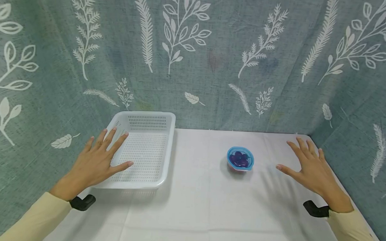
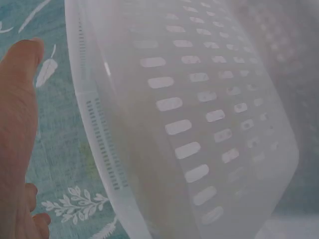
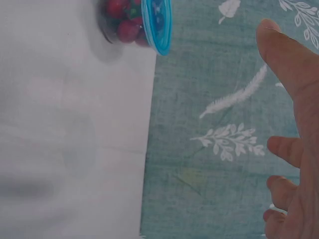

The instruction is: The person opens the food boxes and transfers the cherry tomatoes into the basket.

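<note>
My left hand [image 1: 97, 161] is spread above the left side of a white perforated plastic basket [image 1: 170, 151], fingers straight and holding nothing. In the left wrist view the basket's slotted wall [image 2: 199, 124] fills most of the picture, with the thumb [image 2: 20, 94] at the left edge. A small clear tub with a blue lid [image 1: 240, 158] stands on the table right of the basket. Through its side in the right wrist view, red round fruits [image 3: 128, 31] with bits of green show. To the right of the tub, my right hand [image 1: 315, 171] hovers with spread fingers, also holding nothing.
A white cloth [image 1: 190, 205] covers the table. Grey-green fabric [image 1: 213, 93] with white leaf prints hangs behind it and along both sides. The basket stands against the back fabric. Each wrist wears a black strap mount [image 1: 83, 202].
</note>
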A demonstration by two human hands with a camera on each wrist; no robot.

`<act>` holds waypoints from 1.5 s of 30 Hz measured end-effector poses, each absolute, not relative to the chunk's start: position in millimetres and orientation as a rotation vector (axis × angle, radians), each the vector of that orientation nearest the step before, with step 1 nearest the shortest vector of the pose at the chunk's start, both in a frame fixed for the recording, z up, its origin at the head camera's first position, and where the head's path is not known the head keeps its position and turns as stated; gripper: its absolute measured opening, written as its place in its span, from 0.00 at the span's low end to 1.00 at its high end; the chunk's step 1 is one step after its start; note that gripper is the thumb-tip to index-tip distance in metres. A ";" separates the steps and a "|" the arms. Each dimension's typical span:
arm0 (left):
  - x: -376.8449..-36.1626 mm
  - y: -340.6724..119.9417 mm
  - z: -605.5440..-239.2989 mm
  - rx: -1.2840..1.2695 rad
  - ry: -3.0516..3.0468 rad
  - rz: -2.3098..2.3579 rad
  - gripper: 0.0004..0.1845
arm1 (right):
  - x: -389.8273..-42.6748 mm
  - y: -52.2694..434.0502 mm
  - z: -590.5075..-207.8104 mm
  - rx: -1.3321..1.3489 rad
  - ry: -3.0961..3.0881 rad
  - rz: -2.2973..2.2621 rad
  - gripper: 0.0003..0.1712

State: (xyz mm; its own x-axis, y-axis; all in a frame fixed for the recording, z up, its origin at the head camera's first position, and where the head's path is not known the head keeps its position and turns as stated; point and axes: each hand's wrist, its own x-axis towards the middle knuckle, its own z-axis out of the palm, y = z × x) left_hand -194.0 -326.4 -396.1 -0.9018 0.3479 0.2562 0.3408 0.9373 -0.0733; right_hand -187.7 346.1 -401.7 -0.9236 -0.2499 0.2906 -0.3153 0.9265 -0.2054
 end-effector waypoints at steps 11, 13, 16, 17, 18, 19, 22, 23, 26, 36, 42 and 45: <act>-202.2 -318.1 -398.2 -0.657 -2.649 -0.005 0.40 | -184.1 335.0 -399.5 0.380 -2.873 0.414 0.48; -202.1 -312.7 -397.3 -0.672 -2.624 -0.084 0.34 | -183.9 332.9 -401.6 0.385 -2.856 0.417 0.44; -200.9 -301.1 -393.4 -0.671 -2.621 -0.228 0.27 | -184.7 330.2 -406.9 0.410 -2.800 0.420 0.38; -200.4 -296.6 -391.9 -0.665 -2.626 -0.279 0.25 | -184.8 329.3 -408.6 0.416 -2.785 0.425 0.36; -200.1 -292.1 -390.7 -0.661 -2.627 -0.325 0.23 | -185.1 328.2 -410.4 0.426 -2.766 0.426 0.34; -200.4 -287.8 -389.9 -0.664 -2.625 -0.367 0.22 | -185.6 327.0 -412.3 0.436 -2.751 0.430 0.32; -202.4 -275.7 -388.3 -0.676 -2.620 -0.468 0.20 | -186.4 322.7 -416.0 0.449 -2.733 0.443 0.28; -203.1 -271.8 -388.1 -0.681 -2.621 -0.493 0.19 | -186.6 321.2 -417.0 0.454 -2.730 0.445 0.28; -204.7 -260.2 -388.1 -0.701 -2.620 -0.561 0.19 | -186.6 316.8 -420.4 0.467 -2.724 0.463 0.26; -206.0 -215.9 -395.5 -0.833 -2.567 -0.736 0.17 | -187.4 305.0 -437.3 0.506 -2.726 0.508 0.23; -204.4 -183.1 -394.0 -0.948 -2.537 -0.745 0.17 | -189.1 300.5 -442.0 0.533 -2.694 0.525 0.20; -202.1 -165.2 -392.3 -1.023 -2.517 -0.727 0.17 | -189.9 298.5 -444.3 0.532 -2.697 0.532 0.20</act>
